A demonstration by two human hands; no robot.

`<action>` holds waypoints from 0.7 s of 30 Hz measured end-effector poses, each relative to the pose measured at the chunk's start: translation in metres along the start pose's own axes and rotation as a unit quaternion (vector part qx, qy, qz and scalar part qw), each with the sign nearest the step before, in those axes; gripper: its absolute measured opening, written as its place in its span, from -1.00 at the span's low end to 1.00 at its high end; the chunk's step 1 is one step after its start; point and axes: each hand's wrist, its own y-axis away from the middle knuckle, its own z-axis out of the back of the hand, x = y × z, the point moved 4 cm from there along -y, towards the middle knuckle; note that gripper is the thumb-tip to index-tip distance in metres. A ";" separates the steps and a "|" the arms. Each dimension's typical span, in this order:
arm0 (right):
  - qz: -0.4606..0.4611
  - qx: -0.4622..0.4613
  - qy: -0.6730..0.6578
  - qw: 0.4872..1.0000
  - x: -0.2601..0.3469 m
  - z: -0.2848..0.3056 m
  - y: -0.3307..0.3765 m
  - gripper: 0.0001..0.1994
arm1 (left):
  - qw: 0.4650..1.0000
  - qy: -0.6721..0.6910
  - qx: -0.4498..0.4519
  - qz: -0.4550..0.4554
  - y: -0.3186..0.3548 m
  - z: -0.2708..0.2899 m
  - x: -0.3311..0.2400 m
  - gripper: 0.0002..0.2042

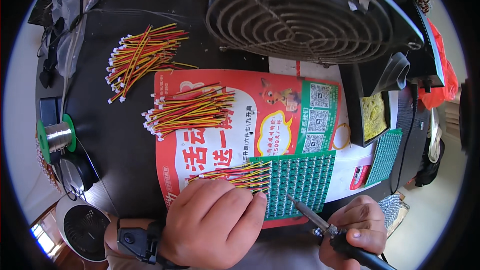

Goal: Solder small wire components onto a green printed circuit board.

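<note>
Head view — left hand [212,222] at wires [252,178] (grip unclear), right [362,220] gripping iron [331,230], lettered sheet [240,77]

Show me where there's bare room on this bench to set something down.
Largest patch: black tabletop between the solder spool and red sheet; a thin strand of solder crosses its lower left. Smaller: the sheet right of its upper wire bundle. Crowded: around the green board, with left hand, right hand and soldering iron.
</note>
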 end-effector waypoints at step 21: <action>-0.107 0.111 0.174 0.973 -0.001 -0.008 -0.021 -0.78 | 1.000 -0.020 0.018 -0.013 0.004 0.001 0.003 -0.74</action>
